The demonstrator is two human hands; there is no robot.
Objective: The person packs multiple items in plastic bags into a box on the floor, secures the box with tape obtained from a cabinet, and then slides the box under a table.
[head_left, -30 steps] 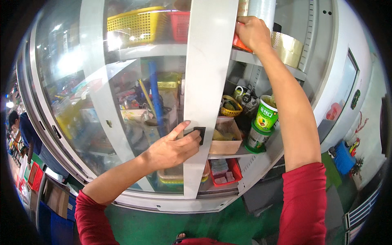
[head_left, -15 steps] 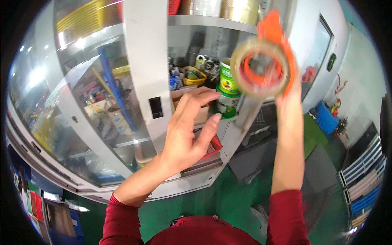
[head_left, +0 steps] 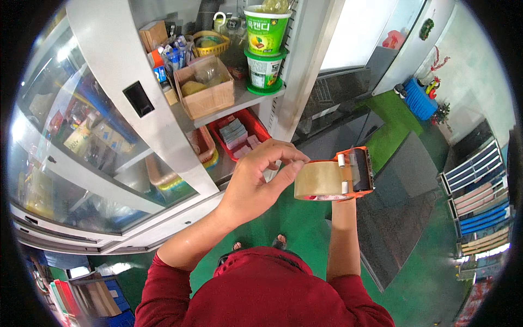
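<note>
tape dispenser [head_left: 340, 177] gripped from below by right hand, left hand [head_left: 259, 180] pinching its roll.

**Hands meeting at a tape dispenser before an open cabinet**

The left hand [head_left: 256, 177] is pinching at the roll of clear packing tape [head_left: 318, 180], thumb and forefinger touching its near edge. The roll is sitting in an orange tape dispenser [head_left: 354, 174], which the right hand is gripping from below (the hand itself is mostly hidden behind it). Beyond, a white cabinet [head_left: 136, 98] is standing open, its shelf carrying a cardboard box [head_left: 206, 90] and two stacked green-lidded cups [head_left: 265, 46]. A red tray [head_left: 239, 133] is lying on the shelf below. Green floor [head_left: 305, 229] is showing underneath.
</note>
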